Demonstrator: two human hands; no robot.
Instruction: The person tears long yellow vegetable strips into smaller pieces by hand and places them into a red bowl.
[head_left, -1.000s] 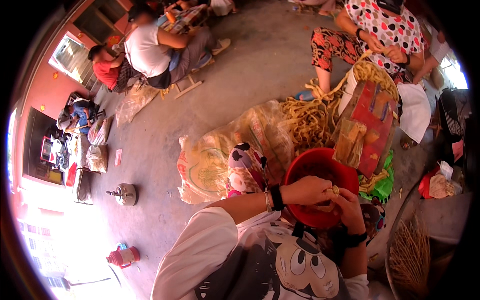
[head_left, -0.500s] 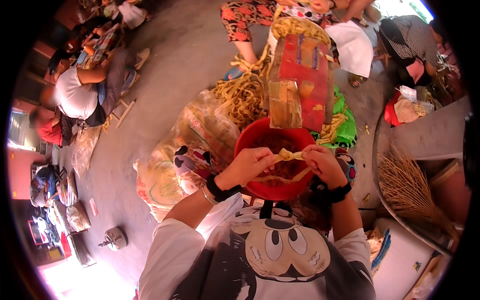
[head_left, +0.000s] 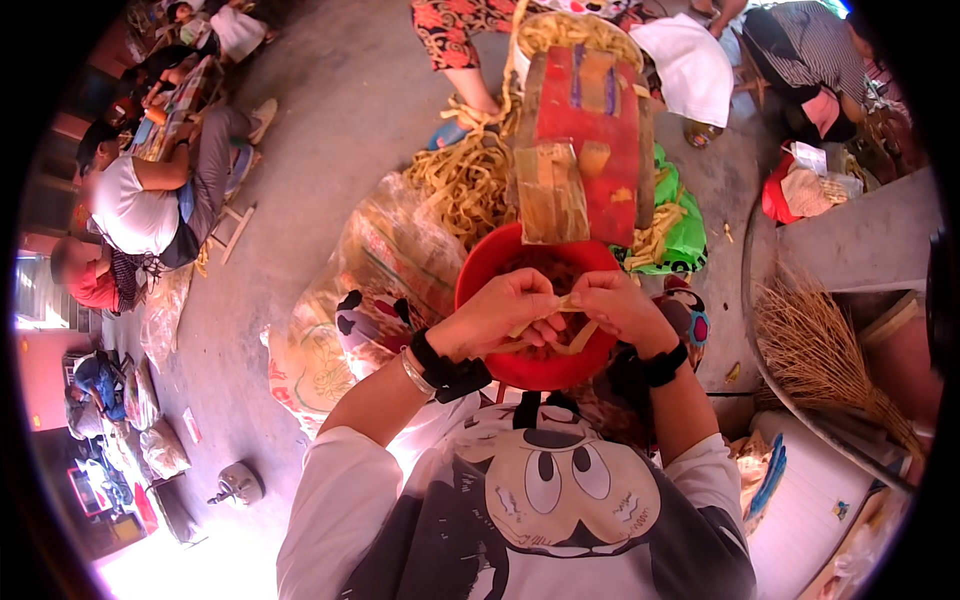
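Bare concrete floor (head_left: 330, 130) lies open from about nine to eleven o'clock, the widest free stretch around the seated person. At its far left edge, other people (head_left: 135, 200) sit on low stools, bent over their own work; their hands are too small to make out. A small metal kettle (head_left: 238, 485) stands alone at seven o'clock.

Nearer the middle, a clear plastic sack (head_left: 370, 270) with printed colours slumps on the floor just left of a red plastic basin (head_left: 535, 300). The left hand (head_left: 500, 315) and right hand (head_left: 620, 310) meet over the basin, fingers curled together, pinching a pale flat strip (head_left: 560, 335) between them. The strip sits over the basin's near rim, at the centre of view. What fills the basin is dark and unclear.

At twelve o'clock a red rectangular block (head_left: 590, 140) with yellowish paper patches stands just behind the basin, with a tangle of pale strips (head_left: 470, 180) heaped beside it and a green bag (head_left: 680, 215) at one o'clock.

To the right, a straw broom (head_left: 820, 360) lies at three o'clock, crowding that side. The far right edge is cut off in darkness.
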